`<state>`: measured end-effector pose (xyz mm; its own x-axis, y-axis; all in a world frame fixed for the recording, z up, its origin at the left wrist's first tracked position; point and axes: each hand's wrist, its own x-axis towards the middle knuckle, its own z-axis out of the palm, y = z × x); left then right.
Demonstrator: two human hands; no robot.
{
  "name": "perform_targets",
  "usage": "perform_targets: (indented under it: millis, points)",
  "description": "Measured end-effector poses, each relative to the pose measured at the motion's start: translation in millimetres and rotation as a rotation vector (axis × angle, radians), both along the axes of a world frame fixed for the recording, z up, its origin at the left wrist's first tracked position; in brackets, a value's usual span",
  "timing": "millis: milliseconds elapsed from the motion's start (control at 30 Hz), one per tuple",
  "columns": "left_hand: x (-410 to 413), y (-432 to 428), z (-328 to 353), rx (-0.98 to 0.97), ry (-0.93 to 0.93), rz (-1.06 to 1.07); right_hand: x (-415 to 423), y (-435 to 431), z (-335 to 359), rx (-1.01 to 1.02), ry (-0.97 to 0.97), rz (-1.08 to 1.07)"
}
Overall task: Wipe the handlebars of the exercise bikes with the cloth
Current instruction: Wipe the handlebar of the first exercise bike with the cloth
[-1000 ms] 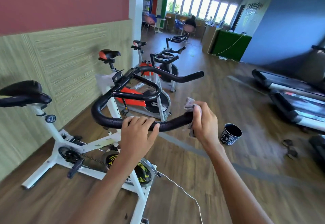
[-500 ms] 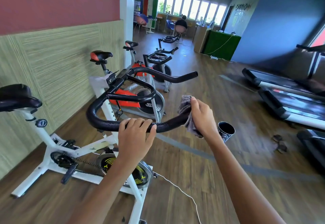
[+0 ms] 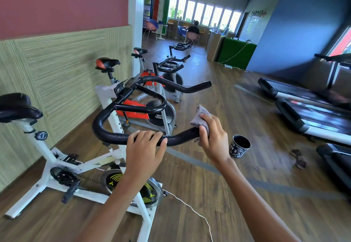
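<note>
Wooden gym floor runs under a white exercise bike. On its black handlebar, the left grip curls over the near bar, and the right grip clenches a grey cloth around the bar's right end. Just beyond stands a dark cup; farther off, more bikes line the wall.
</note>
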<state>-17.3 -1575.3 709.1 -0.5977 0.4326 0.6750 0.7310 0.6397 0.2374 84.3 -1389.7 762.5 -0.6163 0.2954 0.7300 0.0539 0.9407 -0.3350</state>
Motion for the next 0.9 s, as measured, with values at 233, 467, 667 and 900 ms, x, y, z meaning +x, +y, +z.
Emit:
perform_targets:
  millis: [233, 467, 667, 900]
  points:
    - [3.7, -0.9, 4.6, -0.016, -0.038, 0.015, -14.5, -0.3, 17.9, -0.43, -0.082, -0.056]
    - [2.7, -4.9, 10.6, -0.065, -0.051, -0.016, 4.6, -4.0, 30.2, 0.152, 0.027, -0.228]
    - [1.7, -13.5, 10.6, -0.076, -0.067, -0.071, -3.4, -23.9, -5.4, 0.807, -0.227, -0.401]
    - [-0.2, -16.4, 6.0, -0.09, -0.03, -0.089, -12.4, -31.7, -14.0, 0.976, -0.32, -0.319]
